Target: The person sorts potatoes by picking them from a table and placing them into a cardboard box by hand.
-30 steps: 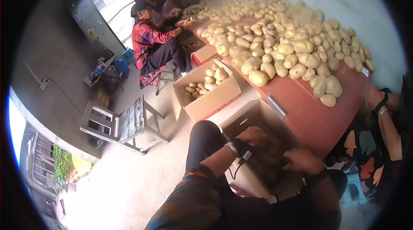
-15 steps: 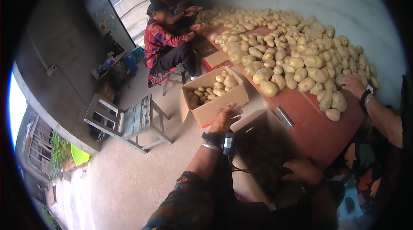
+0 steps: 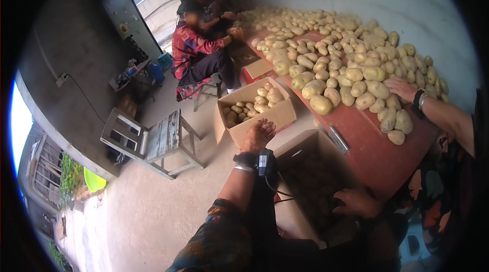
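Note:
My left hand (image 3: 258,134) hangs in the air by the near side of a cardboard box with potatoes (image 3: 257,104). Its fingers are loosely bent and apart, with no object visible in them. A dark strap and a small device circle that wrist. In shade lower right, my right hand (image 3: 358,202) rests by the right side of a nearer cardboard box (image 3: 299,208), fingers apart, apparently holding nothing. Dim potatoes (image 3: 318,185) lie inside that box. Beside it, the red tabletop (image 3: 374,155) carries a large heap of potatoes (image 3: 364,88).
A co-worker's hand (image 3: 401,89) reaches onto the heap from the right. Another person in a patterned red shirt (image 3: 186,50) sits across the table. A wooden chair (image 3: 163,139) stands left on the concrete floor. A metal fitting (image 3: 338,139) lies along the table edge.
My left hand has shifted slightly left, its fingers curling more. My right hand stays put. The co-worker's hand at the right has moved up and left over the potatoes.

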Demonstrator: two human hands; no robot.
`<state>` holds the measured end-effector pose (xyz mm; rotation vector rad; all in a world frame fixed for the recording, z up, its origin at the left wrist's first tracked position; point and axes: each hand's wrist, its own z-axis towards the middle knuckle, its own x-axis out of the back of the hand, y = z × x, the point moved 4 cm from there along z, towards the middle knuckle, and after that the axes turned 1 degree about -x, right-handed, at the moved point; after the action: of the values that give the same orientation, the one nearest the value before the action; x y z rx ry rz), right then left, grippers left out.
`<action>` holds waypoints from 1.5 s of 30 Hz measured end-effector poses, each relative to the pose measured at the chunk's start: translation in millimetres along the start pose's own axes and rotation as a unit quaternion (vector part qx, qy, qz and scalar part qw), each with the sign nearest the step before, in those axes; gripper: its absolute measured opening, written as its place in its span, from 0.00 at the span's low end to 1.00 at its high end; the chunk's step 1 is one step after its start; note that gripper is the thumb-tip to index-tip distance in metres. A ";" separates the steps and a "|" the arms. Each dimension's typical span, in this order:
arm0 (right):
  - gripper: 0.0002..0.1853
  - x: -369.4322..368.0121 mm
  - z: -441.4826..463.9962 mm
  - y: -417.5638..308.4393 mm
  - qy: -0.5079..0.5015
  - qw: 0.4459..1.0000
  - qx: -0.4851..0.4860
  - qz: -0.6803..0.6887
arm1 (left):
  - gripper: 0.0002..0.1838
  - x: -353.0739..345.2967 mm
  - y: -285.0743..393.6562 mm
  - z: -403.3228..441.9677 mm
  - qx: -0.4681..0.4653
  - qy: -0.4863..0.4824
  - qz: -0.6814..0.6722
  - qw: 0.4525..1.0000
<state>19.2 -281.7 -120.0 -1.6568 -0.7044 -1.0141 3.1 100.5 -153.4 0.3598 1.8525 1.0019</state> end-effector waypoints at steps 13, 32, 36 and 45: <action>0.21 -0.6 6.0 -4.2 -0.009 0.999 -0.013 -0.034 | 0.14 -8.9 -7.7 5.1 0.033 -0.072 -0.057 0.995; 0.21 -2.7 7.3 -10.5 -0.056 0.997 -0.038 -0.026 | 0.12 -4.5 -4.9 5.5 0.025 -0.085 -0.054 0.995; 0.21 -4.2 7.7 -10.4 -0.057 0.997 -0.034 -0.033 | 0.15 -4.7 -4.8 5.6 0.022 -0.067 -0.046 0.996; 0.20 -5.2 5.8 -10.0 -0.043 0.998 -0.025 -0.031 | 0.14 -4.3 -4.9 5.5 0.026 -0.067 -0.054 0.996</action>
<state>10.1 -273.0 -120.7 -1.7396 -0.7977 -1.0152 10.7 97.5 -155.6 0.3466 1.7609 0.8380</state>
